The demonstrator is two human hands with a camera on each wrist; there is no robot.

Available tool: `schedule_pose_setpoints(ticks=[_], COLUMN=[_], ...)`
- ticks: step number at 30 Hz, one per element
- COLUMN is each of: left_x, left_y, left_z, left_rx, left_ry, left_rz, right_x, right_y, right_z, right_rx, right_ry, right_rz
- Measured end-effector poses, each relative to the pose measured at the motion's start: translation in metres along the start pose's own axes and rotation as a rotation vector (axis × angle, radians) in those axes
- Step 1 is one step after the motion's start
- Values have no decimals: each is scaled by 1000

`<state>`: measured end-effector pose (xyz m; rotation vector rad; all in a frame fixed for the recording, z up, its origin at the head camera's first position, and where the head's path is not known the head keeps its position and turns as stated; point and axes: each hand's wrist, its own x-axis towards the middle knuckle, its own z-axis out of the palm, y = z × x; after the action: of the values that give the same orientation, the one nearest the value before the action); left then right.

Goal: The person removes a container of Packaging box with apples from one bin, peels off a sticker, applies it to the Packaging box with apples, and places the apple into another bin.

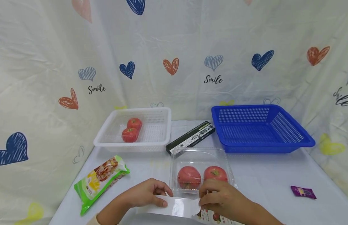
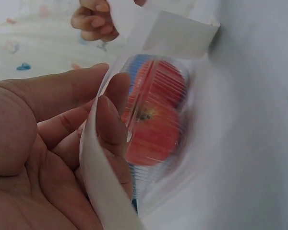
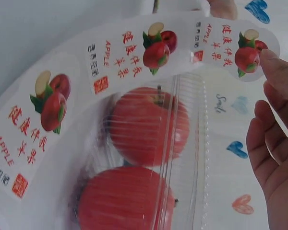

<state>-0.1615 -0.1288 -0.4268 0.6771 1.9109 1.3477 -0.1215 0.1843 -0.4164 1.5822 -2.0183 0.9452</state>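
My left hand [image 1: 148, 194] pinches a strip of apple labels [image 1: 176, 207] between thumb and fingers; its plain white back shows in the head view. My right hand [image 1: 223, 198] pinches the rounded end of the label strip. Printed apples and red lettering repeat along the strip's front [image 3: 134, 60] in the right wrist view. Just beyond both hands lies a clear plastic box [image 1: 172, 175] with two red apples, one apple [image 1: 189, 177] on the left and the other apple [image 1: 215, 172] partly behind my right hand.
A white basket [image 1: 155, 144] at back left holds another clear box with two apples. The blue basket [image 1: 264, 149] stands at back right. Between them lies a pasta box [image 1: 191, 137]. A green snack bag [image 1: 101, 181] is at left, a small purple packet [image 1: 303, 192] at right.
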Motion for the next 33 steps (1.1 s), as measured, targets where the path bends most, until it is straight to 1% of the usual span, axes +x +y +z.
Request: schedule_pose_setpoints(ticks=[4, 8, 10, 12, 15, 18, 20, 21, 23, 25, 26, 29, 31, 33], left_x=[0, 0, 0, -1, -3, -4, -4, -3, 1, 7, 11, 24, 32, 39], left_y=[-8, -14, -15, -17, -19, -20, -19, -19, -20, -23, -24, -31, -35, -37], left_z=[3, 6, 7, 8, 8, 7, 4, 3, -1, -4, -6, -9, -10, -10], left_rx=[12, 63, 95, 125, 178, 265, 330, 351, 358, 302, 249, 41, -103, -208], left_ry=[-14, 10, 22, 25, 25, 29, 41, 48, 71, 112, 137, 234, 307, 368], left_rz=[-3, -13, -20, -25, -22, -16, -15, -21, -39, -65, -80, -101, -94, -81], right_x=[-3, -6, -8, -10, -12, -12, -11, -10, -7, -4, -3, 0, 2, 4], right_y=[1, 2, 2, 2, 0, -2, -2, -2, -1, 1, 3, 9, 14, 18], right_z=[-6, -12, -15, -19, -25, -30, -33, -34, -37, -38, -38, -38, -38, -38], right_rx=[34, 41, 46, 62, 102, 124, 111, 104, 100, 121, 139, 215, 254, 273], right_ry=[36, 60, 60, 45, 14, -3, -8, -11, -20, -25, -21, -7, 4, 1], right_rz=[-12, -21, -8, 27, 151, 325, 426, 469, 545, 608, 634, 706, 731, 766])
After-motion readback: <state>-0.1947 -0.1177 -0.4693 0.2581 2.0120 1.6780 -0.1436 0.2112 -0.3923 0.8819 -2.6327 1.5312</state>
